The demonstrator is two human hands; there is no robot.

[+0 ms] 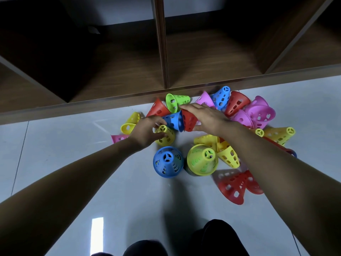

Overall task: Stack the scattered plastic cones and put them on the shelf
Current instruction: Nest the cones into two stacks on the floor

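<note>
A pink cone point(118, 138) of thin moulded plastic pokes out at the far left on the glossy, pale tiled floor point(55, 154). Just beside it a tipped yellow cone point(130, 122) lies on its side. The left hand point(145, 131) curls fingers and thumb round the flat, spoked top of a yellow cone point(168, 139).

Just beyond, a blue cone point(174, 122) lies on its side, its wide rim touching a red cone point(190, 121). The right hand point(206, 115) grasps that red cone, fingers laid over it and thumb beneath. Behind them a green cone point(177, 102) rests at the foot of the dark wood-grain shelf point(120, 71), whose open compartments sit at floor level.

Nearer the person an upright blue cone point(168, 161) stands beside an upright yellow stack point(202, 159), green showing through its punched holes. To the right lie nested red cones point(234, 187) and a heap of pink cones point(260, 111), all with perforated walls.
</note>
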